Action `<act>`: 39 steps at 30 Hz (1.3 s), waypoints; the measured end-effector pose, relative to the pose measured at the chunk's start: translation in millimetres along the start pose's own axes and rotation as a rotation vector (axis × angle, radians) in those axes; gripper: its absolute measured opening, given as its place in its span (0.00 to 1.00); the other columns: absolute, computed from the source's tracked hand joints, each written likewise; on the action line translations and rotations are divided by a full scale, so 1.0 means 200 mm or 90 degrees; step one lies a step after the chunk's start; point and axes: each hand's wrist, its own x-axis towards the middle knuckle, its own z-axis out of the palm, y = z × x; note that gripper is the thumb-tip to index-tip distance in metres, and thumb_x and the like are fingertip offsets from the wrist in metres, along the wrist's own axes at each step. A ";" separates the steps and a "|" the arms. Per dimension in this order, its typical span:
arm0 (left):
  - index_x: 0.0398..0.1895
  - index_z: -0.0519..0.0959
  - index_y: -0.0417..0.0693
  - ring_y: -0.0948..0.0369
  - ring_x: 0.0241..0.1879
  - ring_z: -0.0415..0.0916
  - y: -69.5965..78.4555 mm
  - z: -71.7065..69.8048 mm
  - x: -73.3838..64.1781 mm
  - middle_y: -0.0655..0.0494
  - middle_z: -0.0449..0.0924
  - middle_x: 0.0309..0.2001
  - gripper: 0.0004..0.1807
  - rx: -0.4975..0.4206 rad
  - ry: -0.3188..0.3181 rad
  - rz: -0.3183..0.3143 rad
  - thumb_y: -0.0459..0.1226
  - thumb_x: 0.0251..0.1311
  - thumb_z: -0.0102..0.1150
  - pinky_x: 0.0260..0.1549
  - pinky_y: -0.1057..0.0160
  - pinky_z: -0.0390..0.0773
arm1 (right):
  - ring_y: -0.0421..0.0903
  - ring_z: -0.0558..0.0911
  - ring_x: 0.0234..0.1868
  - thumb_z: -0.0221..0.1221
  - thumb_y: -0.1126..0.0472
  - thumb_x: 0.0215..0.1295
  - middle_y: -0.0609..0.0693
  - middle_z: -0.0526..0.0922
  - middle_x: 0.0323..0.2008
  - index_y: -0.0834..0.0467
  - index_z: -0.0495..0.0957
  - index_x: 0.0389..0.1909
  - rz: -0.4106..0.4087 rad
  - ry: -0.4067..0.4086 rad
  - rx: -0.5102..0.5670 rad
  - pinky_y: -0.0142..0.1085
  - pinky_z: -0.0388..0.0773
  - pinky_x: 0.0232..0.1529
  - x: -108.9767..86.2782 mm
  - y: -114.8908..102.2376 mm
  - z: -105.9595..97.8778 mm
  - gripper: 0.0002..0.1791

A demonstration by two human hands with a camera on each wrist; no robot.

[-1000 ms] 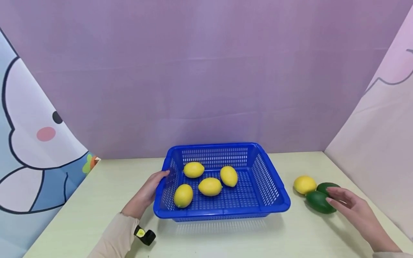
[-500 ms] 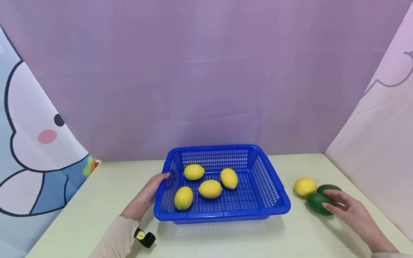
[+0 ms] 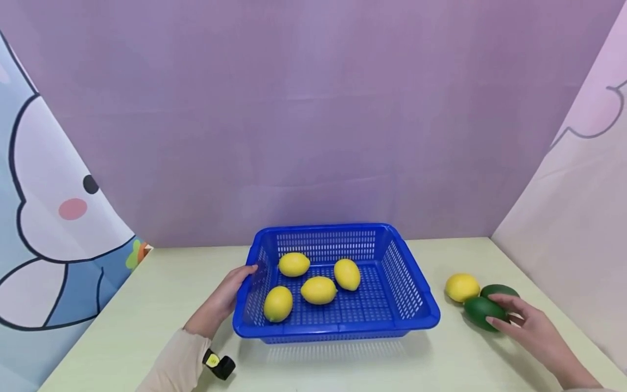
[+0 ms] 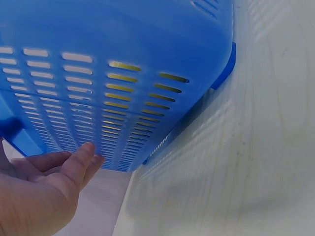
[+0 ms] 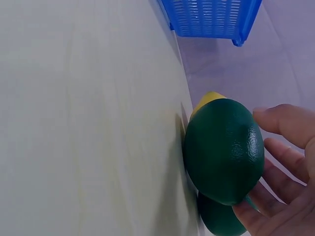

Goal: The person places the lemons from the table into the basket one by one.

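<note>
At the left side of a blue plastic basket (image 3: 338, 328), my left hand (image 3: 226, 291) grips the rim, thumb over the top. In the left wrist view the fingers of that hand (image 4: 42, 196) lie against the slotted outer wall. Several yellow lemons (image 3: 318, 291) lie inside, mostly toward the left. On the right, my right hand (image 3: 534, 332) holds the nearer dark green oval fruit (image 5: 224, 150) between thumb and fingers; the fruit is still low at the table. Another green fruit (image 3: 499, 291) sits just behind it, partly covered by the fingers. A loose lemon (image 3: 462, 287) touches the green pair.
The pale table (image 3: 171, 283) ends at a purple backdrop (image 3: 318, 136). Cartoon-printed panels (image 3: 59, 163) flank it on the left, and a pale panel (image 3: 583, 234) on the right. A black wrist device (image 3: 222, 366) hangs by the left sleeve.
My right hand has come slightly left and down, and its thumb and fingers have closed onto the nearer green fruit. The left hand and the basket keep their places; the view tilts slightly.
</note>
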 end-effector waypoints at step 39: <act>0.71 0.47 0.31 0.58 0.46 0.79 -0.01 -0.01 0.00 0.48 0.77 0.51 0.36 0.006 0.002 -0.002 0.50 0.72 0.35 0.45 0.60 0.80 | 0.72 0.72 0.45 0.73 0.70 0.37 0.74 0.72 0.49 0.69 0.70 0.52 -0.050 0.022 -0.225 0.63 0.71 0.38 0.02 -0.07 0.08 0.36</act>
